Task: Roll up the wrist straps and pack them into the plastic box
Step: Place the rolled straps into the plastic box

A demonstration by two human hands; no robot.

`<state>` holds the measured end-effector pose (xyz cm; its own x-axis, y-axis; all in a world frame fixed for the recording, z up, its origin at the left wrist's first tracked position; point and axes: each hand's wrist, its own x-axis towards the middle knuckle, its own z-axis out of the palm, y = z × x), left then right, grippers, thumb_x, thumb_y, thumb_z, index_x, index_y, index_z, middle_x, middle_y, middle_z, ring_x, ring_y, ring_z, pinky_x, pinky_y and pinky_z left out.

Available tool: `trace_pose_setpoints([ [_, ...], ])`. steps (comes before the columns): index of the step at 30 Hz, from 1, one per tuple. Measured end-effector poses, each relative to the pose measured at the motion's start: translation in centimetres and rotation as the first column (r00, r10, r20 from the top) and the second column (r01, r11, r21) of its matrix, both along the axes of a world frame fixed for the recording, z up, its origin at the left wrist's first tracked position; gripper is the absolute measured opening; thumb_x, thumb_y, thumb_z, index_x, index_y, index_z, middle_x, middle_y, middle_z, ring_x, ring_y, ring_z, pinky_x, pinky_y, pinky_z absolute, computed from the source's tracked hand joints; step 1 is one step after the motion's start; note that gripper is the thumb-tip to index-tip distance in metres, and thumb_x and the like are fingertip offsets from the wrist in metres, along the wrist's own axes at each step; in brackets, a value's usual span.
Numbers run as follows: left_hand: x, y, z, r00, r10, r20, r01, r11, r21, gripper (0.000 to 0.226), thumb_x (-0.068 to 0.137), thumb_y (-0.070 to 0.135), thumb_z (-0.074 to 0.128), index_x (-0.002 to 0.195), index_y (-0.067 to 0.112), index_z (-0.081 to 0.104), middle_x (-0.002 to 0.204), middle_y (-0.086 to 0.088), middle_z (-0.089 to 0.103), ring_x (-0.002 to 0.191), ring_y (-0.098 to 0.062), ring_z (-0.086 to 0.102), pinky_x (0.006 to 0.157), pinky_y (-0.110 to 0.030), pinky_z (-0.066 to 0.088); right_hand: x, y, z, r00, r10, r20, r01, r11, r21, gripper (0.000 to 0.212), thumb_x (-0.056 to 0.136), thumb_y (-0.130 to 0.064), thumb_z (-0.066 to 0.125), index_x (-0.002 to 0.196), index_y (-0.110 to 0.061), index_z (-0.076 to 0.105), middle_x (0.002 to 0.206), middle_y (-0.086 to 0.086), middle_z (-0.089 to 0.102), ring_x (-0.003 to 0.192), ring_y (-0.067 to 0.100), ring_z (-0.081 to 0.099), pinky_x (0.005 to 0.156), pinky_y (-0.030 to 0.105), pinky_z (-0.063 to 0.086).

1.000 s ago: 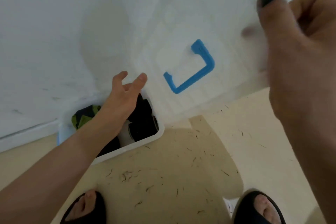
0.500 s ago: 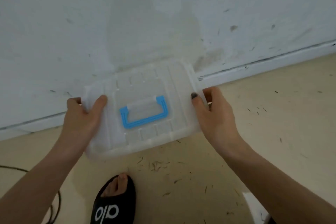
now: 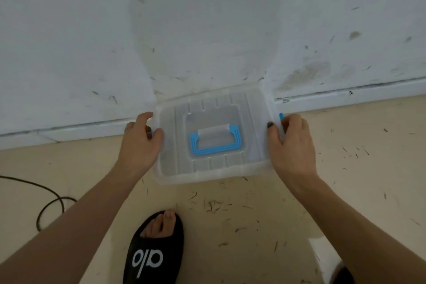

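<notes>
Gripping lidded plastic box (image 3: 213,168), left hand (image 3: 140,143), right hand (image 3: 291,143) shifted onto latches.

Plastic box (image 3: 214,169): translucent, rectangular, lid (image 3: 168,136) seated on top, flat on the floor with its far edge against the wall base. Lid ribbed, with a blue carry handle (image 3: 216,146) folded flat at centre. A blue side latch (image 3: 281,116) showed at my right. Contents could not be made out through the cloudy plastic; no wrist straps were visible to me.
</notes>
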<state>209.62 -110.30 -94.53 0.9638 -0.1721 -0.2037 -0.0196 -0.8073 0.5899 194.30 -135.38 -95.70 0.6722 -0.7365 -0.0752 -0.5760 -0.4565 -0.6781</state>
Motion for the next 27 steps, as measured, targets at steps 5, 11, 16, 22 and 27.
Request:
trace_pose_setpoints([
  [5, -0.3, -0.4, -0.4, 1.0, 0.011, -0.009, -0.012, 0.999, -0.041, 0.046, 0.104, 0.024, 0.054, 0.149, 0.021, 0.044, 0.107, -0.002, 0.061, 0.097, -0.022, 0.06, 0.081, -0.034, 0.045, 0.3, -0.3, -0.7, 0.999, 0.034, -0.02, -0.033, 0.999, 0.02, 0.031, 0.105, -0.026, 0.05, 0.13, -0.008, 0.052, 0.119, 0.012, 0.056, 0.102, 0.029, 0.056, 0.086, 0.049, 0.051],
  [11, -0.5, -0.2, -0.6, 0.995, 0.085, -0.051, -0.09, 0.988, -0.122, 0.046, 0.103, 0.029, 0.058, 0.148, 0.026, 0.048, 0.099, 0.006, 0.061, 0.085, -0.008, 0.06, 0.068, -0.02, 0.043, -0.1, -0.2, -1.7, 0.998, 0.057, -0.033, -0.059, 0.996, -0.061, 0.025, 0.106, -0.025, 0.048, 0.119, -0.004, 0.053, 0.109, 0.012, 0.057, 0.095, 0.029, 0.055, 0.079, 0.042, 0.046],
  [16, -0.2, 0.2, -0.8, 0.984, 0.129, -0.12, -0.149, 0.972, -0.181, 0.047, 0.098, 0.035, 0.065, 0.143, 0.032, 0.052, 0.111, -0.007, 0.065, 0.096, -0.02, 0.065, 0.083, -0.037, 0.055, 0.1, -0.3, -2.1, 0.995, 0.051, -0.085, -0.066, 0.979, -0.194, 0.028, 0.105, -0.027, 0.046, 0.115, -0.004, 0.057, 0.107, 0.015, 0.054, 0.095, 0.033, 0.052, 0.077, 0.047, 0.047],
  [22, -0.5, 0.2, -0.8, 0.899, 0.29, -0.328, -0.368, 0.907, -0.206, 0.077, 0.095, 0.045, 0.069, 0.155, 0.015, 0.031, 0.128, -0.01, 0.059, 0.106, -0.025, 0.06, 0.089, -0.039, 0.047, 0.4, 0.2, -2.3, 0.99, -0.014, -0.137, 0.016, 1.0, 0.013, 0.054, 0.108, -0.039, 0.038, 0.154, -0.011, 0.033, 0.135, 0.019, 0.053, 0.11, 0.036, 0.06, 0.088, 0.05, 0.053],
  [27, -0.4, 0.4, -0.4, 0.965, 0.232, -0.118, -0.244, 0.965, -0.094, 0.042, 0.092, 0.043, 0.071, 0.119, 0.012, 0.066, 0.105, -0.001, 0.068, 0.097, -0.024, 0.066, 0.091, -0.045, 0.056, 0.2, 0.4, -2.1, 0.999, -0.003, -0.042, -0.002, 0.992, -0.124, 0.049, 0.108, -0.028, 0.044, 0.152, -0.007, 0.04, 0.125, 0.011, 0.049, 0.094, 0.023, 0.055, 0.076, 0.036, 0.046],
])
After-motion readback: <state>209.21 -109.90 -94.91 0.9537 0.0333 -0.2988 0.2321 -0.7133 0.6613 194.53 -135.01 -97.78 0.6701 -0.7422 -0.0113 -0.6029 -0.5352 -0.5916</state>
